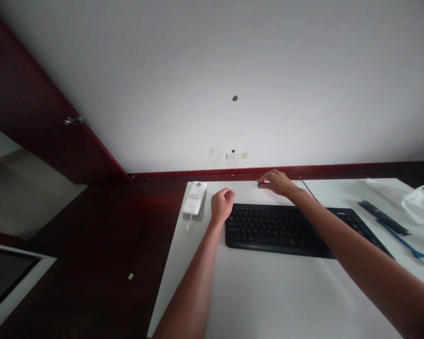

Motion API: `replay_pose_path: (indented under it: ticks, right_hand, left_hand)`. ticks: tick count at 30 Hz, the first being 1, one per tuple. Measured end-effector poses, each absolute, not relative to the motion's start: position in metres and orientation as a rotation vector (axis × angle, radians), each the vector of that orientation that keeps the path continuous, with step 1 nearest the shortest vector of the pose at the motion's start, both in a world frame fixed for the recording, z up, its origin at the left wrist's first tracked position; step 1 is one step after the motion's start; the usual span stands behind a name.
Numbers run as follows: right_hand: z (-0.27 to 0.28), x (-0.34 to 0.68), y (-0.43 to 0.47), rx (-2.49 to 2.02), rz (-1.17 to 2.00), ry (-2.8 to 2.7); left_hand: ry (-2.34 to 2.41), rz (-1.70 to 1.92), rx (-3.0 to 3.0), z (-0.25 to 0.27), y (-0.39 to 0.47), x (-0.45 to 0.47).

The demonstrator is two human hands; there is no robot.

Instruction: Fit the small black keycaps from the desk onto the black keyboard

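- One black keyboard [289,230] lies across the white bench [268,296].
- One left hand [222,204], its grip curled narrow on nothing, sits just beside the keyboard's left end.
- One right hand [276,181] rests beyond the keyboard on a small dark object [262,183]; grip unclear.
- One white power bank [195,198] lies left.

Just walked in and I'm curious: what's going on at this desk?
A person is reaching over a white table. The right hand rests on a small dark object, apparently a mouse, behind the black keyboard. The left hand, loosely curled, sits at the keyboard's left end, near a white power bank. A thin dark bar and crumpled plastic lie to the right.
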State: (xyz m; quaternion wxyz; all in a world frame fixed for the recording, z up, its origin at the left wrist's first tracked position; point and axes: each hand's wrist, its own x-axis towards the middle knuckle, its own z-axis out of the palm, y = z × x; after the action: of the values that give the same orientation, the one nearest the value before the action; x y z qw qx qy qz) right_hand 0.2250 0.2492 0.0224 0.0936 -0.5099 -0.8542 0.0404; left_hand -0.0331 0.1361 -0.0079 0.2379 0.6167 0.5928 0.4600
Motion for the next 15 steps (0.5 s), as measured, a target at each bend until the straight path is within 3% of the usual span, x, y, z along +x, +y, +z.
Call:
replay_pose_path:
  ticks: [7, 15]
  right_hand:
    - [0.027, 0.231, 0.215, -1.315, 0.033, -2.545]
    - [0.027, 0.275, 0.156, -1.345, 0.206, -2.354]
  left_hand:
    - [1.6, 1.277, 1.688, -0.006, 0.135, -0.034]
    - [1.62, 1.253, 1.725, -0.006, 0.135, -0.033]
